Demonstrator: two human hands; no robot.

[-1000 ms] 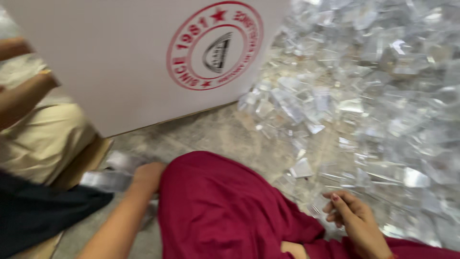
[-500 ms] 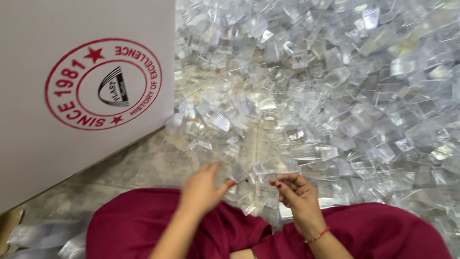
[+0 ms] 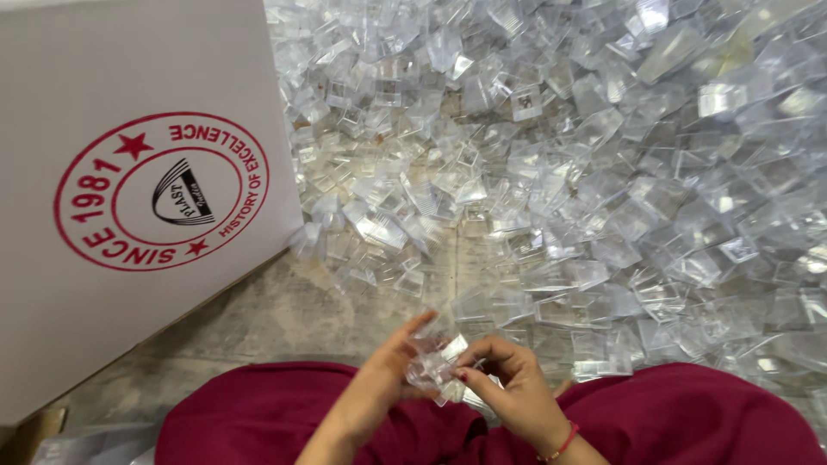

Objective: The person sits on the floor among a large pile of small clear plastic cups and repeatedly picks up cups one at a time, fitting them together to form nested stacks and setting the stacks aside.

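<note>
Both of my hands meet low in the middle of the head view, over my lap in dark red cloth (image 3: 689, 422). My left hand (image 3: 388, 375) and my right hand (image 3: 508, 387) together grip a small clear plastic piece (image 3: 435, 362) between their fingertips. A red thread band sits on my right wrist. Just beyond the hands spreads a big heap of clear plastic box parts (image 3: 603, 172) on the floor.
A large white cardboard box (image 3: 129, 172) with a round red stamp stands at the left, its lower edge on the grey stone floor (image 3: 267, 319). The clear pieces fill the top and right of the view.
My left hand came in from the far left to join the right hand, and both now hold a clear piece. The view swung right toward the heap.
</note>
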